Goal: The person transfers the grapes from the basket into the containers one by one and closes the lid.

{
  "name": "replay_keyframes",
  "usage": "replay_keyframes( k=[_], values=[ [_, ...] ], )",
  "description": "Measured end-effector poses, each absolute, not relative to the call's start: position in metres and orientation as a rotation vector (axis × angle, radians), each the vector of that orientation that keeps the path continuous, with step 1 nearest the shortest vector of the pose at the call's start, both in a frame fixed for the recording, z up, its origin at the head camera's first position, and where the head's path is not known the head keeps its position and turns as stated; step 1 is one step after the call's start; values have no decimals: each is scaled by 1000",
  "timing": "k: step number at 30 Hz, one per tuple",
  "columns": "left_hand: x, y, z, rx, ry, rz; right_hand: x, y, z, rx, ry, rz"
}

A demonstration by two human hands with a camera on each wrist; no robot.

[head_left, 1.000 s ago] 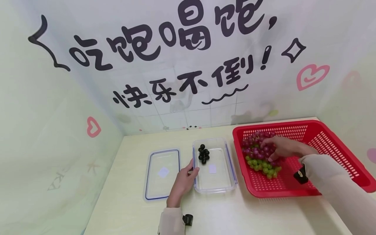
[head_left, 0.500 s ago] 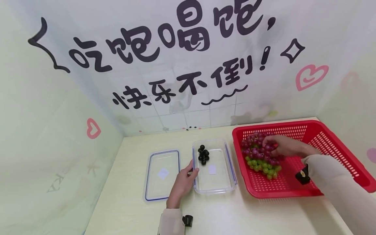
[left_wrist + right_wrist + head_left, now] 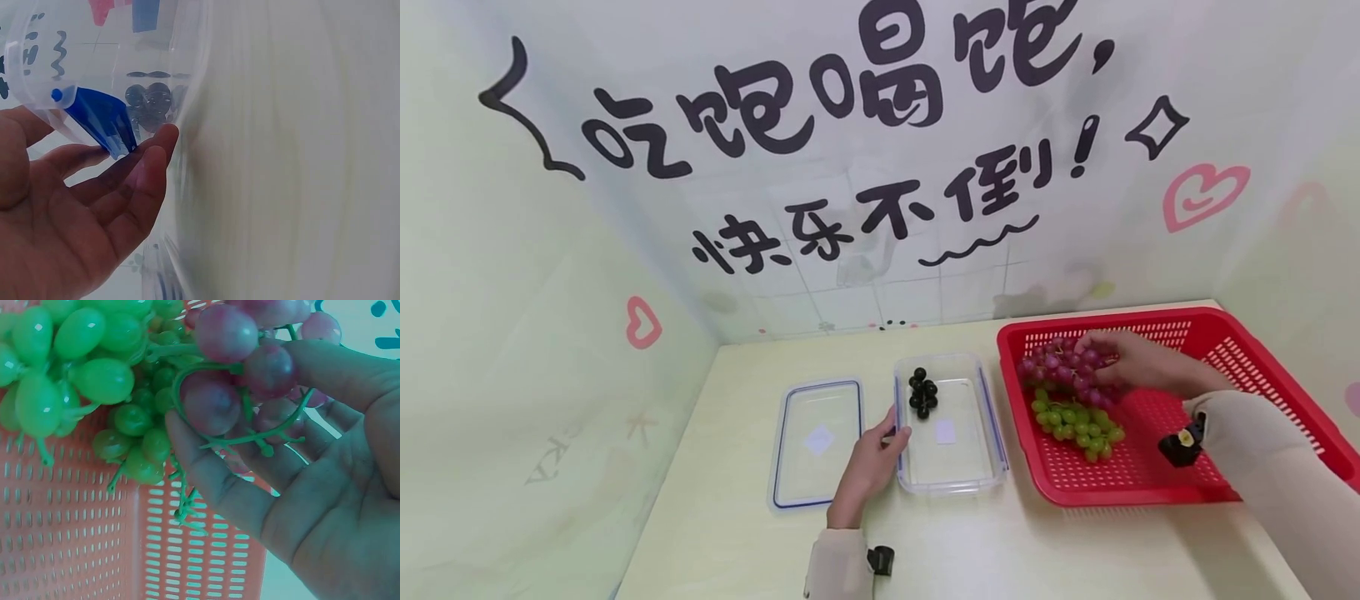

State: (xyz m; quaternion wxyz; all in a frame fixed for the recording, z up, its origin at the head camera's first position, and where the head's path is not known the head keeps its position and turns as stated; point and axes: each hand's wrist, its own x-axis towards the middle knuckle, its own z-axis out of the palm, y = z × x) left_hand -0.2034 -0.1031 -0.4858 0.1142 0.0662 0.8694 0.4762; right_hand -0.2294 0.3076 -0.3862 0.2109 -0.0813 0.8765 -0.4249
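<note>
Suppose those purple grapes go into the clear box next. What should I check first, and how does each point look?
1. Grip: ok, the right hand has fingers around the purple grapes.
2. Bunch free of the green grapes: cannot tell, they overlap in the right wrist view.
3. Clear box held: ok, the left hand holds its side.
4. Box open: ok, the lid lies beside it.
5. Space inside: ok, black grapes fill only a far corner.
6. Unobstructed straight path: not ok, the red basket has a wall between.
</note>
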Motion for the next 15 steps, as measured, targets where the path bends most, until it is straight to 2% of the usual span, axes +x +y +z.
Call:
replay_keyframes(
  k=[15],
  values=[
    [-204,-103,-485,179,2537,1391,-232,299,-377,-136,2365,-1457]
  ],
)
